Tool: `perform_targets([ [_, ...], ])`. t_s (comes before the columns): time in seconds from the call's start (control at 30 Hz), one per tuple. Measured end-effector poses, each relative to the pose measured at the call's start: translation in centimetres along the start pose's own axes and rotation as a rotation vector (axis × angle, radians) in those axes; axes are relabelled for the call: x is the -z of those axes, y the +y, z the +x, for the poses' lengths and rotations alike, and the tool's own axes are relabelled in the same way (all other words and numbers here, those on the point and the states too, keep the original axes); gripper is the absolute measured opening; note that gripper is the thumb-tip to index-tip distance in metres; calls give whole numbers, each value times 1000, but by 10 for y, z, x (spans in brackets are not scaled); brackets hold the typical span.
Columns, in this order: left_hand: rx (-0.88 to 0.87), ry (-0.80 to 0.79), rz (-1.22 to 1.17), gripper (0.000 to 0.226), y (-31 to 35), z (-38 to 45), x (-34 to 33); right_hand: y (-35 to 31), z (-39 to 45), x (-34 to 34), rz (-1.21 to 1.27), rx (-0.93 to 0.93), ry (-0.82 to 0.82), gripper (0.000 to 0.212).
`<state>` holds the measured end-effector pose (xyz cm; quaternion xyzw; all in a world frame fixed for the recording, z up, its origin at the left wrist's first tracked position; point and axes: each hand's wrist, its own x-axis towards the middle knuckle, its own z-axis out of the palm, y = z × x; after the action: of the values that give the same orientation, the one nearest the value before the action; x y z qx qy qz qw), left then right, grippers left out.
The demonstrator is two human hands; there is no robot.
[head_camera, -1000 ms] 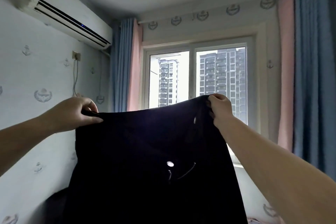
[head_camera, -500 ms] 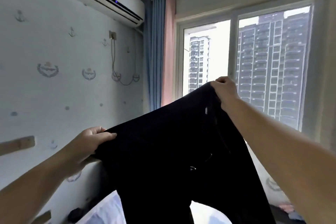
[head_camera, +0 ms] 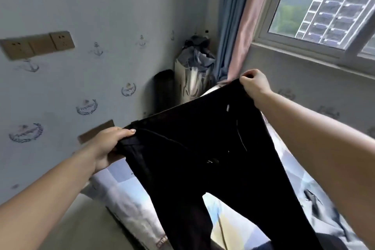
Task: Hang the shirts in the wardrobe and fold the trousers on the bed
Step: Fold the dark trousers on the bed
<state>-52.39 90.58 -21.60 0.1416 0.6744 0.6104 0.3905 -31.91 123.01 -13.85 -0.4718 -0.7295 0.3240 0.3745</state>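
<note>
Pinching the waistband at each end, both hands held the black trousers [head_camera: 194,148] spread in the air over the bed [head_camera: 129,195]. The left hand [head_camera: 109,144] had its grip clamped on the lower corner of the waistband, thumb lying along the top of the cloth and fingers curled underneath. The right hand [head_camera: 253,85] had its grip closed on the other corner, higher and further out toward the window [head_camera: 324,6], so that the waistband ran on a slant between them. A small pale tag showed near the right end of the waistband, and a bit of metal glinted near the fly. The two legs hung down from the crotch, parted, with the patterned bedcover showing in the gap between them; their lower ends ran out of view. The bed lay below, its cover printed in pale blue, white and yellow patches. Beyond it, in the corner, stood a bag [head_camera: 194,75] stuffed with clothes, beside a dark upright object that was too blurred to make out. Blue and pink curtains [head_camera: 239,22] hung just beside the window. Sockets [head_camera: 38,43] sat on the anchor-patterned wall [head_camera: 105,16] at the left.
</note>
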Motion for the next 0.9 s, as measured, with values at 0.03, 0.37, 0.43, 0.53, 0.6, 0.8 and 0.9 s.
perform_targets([
  [0.03,32,24,3,9,-7,33,23,1,11,-44,-26,-17,-22,10],
  [0.37,294,313,92,8,-112,253,193,52,28,-405,-226,-177,-355,22],
  [0.43,324,329,147,10,-137,283,217,68,24,-449,-228,-238,-403,23],
  [0.53,343,325,257,13,-176,326,249,89,31,-509,-201,-283,-405,20],
  [0.6,346,323,331,16,-202,350,266,99,35,-543,-195,-273,-417,20],
  [0.8,387,314,670,16,-277,397,293,169,-8,-614,-92,-436,-845,69],
  [0.9,314,180,1159,33,-290,414,292,216,-62,-617,-302,-395,-968,68],
])
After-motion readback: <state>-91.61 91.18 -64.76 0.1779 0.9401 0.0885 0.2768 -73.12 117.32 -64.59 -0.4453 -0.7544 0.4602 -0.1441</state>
